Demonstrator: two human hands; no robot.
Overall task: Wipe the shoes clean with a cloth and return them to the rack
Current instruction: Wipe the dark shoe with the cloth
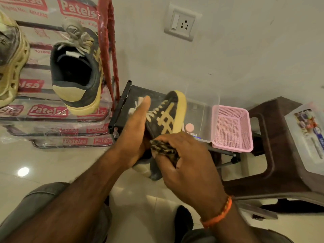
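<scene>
While hands wipe, pink basket (232, 128) sits beside stool (273, 137).

You're in home: tiled floor (52, 160), wall socket (182, 23), plastic-wrapped shoe rack (57, 111), plastic stool (273, 137).

dark sneaker (166, 116) tilted, cloth (164, 149) against it

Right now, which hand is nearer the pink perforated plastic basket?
Right. The right hand, pinching a patterned cloth, sits just left of the pink perforated plastic basket; the left hand holds the shoe farther left.
</scene>
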